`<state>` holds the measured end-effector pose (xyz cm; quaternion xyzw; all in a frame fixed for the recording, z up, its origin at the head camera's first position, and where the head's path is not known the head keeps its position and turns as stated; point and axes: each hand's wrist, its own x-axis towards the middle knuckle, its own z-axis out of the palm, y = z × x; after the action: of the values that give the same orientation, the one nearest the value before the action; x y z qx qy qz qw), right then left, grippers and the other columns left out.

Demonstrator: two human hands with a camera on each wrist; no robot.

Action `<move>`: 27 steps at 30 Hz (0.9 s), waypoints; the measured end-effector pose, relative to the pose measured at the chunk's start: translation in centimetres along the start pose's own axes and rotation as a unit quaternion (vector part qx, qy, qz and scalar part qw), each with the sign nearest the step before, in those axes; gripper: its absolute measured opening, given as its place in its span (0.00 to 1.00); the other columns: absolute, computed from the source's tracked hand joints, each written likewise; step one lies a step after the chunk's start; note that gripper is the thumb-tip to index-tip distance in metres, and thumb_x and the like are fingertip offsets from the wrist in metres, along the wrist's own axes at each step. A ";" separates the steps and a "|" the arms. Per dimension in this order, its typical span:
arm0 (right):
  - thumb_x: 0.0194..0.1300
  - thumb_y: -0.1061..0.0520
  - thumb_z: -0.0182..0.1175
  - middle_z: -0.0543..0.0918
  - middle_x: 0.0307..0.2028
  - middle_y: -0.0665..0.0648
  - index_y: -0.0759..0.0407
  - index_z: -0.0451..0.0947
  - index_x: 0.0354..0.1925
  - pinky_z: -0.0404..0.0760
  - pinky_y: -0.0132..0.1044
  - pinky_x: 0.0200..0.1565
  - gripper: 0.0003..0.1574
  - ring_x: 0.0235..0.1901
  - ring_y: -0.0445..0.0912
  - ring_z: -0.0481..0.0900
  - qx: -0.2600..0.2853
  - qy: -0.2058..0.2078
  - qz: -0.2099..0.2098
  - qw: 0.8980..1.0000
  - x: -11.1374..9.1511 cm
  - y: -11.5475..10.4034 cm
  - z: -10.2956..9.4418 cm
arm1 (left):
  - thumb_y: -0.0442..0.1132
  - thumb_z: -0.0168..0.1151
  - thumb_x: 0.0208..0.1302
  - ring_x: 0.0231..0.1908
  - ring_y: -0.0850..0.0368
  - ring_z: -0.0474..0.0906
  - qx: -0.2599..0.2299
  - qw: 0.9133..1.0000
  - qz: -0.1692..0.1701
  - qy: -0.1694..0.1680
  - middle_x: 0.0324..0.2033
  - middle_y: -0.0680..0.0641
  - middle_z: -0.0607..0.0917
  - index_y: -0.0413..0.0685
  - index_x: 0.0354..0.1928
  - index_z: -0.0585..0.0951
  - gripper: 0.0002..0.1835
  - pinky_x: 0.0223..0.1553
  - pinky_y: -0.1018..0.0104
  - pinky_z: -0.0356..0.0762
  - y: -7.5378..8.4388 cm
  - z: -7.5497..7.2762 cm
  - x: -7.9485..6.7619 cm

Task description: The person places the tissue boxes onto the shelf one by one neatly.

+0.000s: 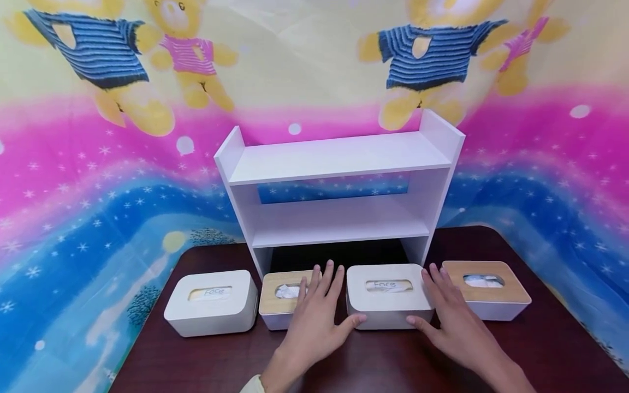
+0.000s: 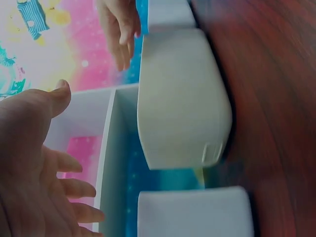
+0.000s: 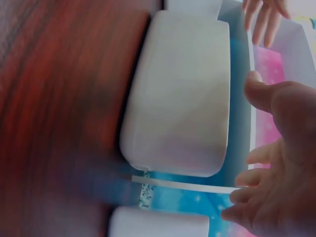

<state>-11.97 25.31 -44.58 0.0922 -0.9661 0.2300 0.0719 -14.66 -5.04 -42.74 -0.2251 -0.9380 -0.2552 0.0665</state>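
A white tissue box (image 1: 388,319) with a slip reading "Face" in its slot stands on the dark table between my two hands. My left hand (image 1: 316,314) is spread at its left side, fingers extended, partly covering a wood-topped tissue box (image 1: 272,286). On the other side my right hand (image 1: 454,322) is held with fingers extended, by the white box's right edge. Both wrist views show the hands raised above the white box (image 2: 182,98), palms facing inward and holding nothing. Another wood-topped tissue box (image 1: 486,273) stands beyond the right hand.
At the far left is a second white tissue box (image 1: 211,305), also with a "Face" slip. Behind the row rises a white two-tier shelf (image 1: 339,158) on the dark wooden table (image 1: 383,363). A colourful bear-print cloth (image 1: 304,65) hangs behind it.
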 end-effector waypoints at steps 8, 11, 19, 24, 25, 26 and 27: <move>0.70 0.33 0.70 0.47 0.87 0.64 0.57 0.47 0.87 0.67 0.77 0.70 0.66 0.85 0.67 0.47 0.011 0.006 0.004 1.000 0.0 -0.7 0.8 | 0.67 0.66 0.71 0.85 0.39 0.54 -0.049 0.999 0.011 0.010 0.85 0.42 0.57 0.49 0.86 0.57 0.53 0.81 0.37 0.62 1.3 1.8 0.7; 0.71 0.33 0.69 0.47 0.87 0.64 0.58 0.46 0.87 0.66 0.77 0.71 0.66 0.85 0.67 0.47 0.018 0.000 0.016 1.000 0.1 -0.8 1.0 | 0.67 0.66 0.72 0.84 0.39 0.55 -0.068 0.998 0.009 0.010 0.86 0.42 0.57 0.48 0.86 0.56 0.52 0.79 0.38 0.65 1.4 2.5 0.8; 0.72 0.32 0.68 0.46 0.87 0.69 0.55 0.39 0.88 0.65 0.78 0.71 0.69 0.82 0.73 0.54 0.033 -0.011 0.047 0.998 0.2 -0.3 1.6 | 0.64 0.67 0.72 0.83 0.37 0.58 -0.112 0.994 -0.003 0.011 0.86 0.39 0.55 0.43 0.86 0.54 0.54 0.75 0.37 0.71 1.2 3.9 1.1; 0.72 0.36 0.69 0.47 0.85 0.73 0.55 0.34 0.88 0.69 0.77 0.69 0.70 0.78 0.76 0.59 0.038 0.004 0.050 0.998 0.2 0.6 2.4 | 0.61 0.70 0.71 0.82 0.39 0.61 -0.142 0.990 -0.016 0.008 0.85 0.36 0.55 0.41 0.86 0.53 0.55 0.75 0.40 0.73 0.9 4.6 1.3; 0.72 0.38 0.70 0.49 0.85 0.74 0.56 0.34 0.88 0.70 0.76 0.68 0.71 0.78 0.76 0.60 0.040 0.009 0.047 0.998 0.2 0.7 2.6 | 0.60 0.71 0.71 0.82 0.39 0.61 -0.150 0.989 -0.020 0.005 0.85 0.36 0.55 0.41 0.86 0.53 0.55 0.75 0.41 0.72 0.8 4.7 1.3; 0.72 0.39 0.70 0.50 0.84 0.75 0.58 0.34 0.88 0.70 0.75 0.68 0.71 0.78 0.76 0.60 0.043 0.015 0.044 0.998 0.2 0.9 2.7 | 0.59 0.71 0.71 0.82 0.39 0.60 -0.158 0.987 -0.025 0.003 0.85 0.35 0.55 0.40 0.86 0.52 0.55 0.75 0.41 0.72 0.8 4.8 1.3; 0.72 0.39 0.71 0.51 0.83 0.76 0.59 0.35 0.88 0.71 0.75 0.68 0.71 0.77 0.76 0.61 0.047 0.020 0.042 0.998 0.2 1.0 2.9 | 0.58 0.71 0.71 0.82 0.39 0.60 -0.167 0.986 -0.029 0.002 0.85 0.35 0.54 0.40 0.86 0.52 0.56 0.76 0.40 0.71 0.7 4.9 1.3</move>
<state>-12.67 24.86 -47.52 0.0503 -0.9556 0.2801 0.0767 -15.55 -1.49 -46.33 -0.2053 -0.8882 -0.4104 0.0220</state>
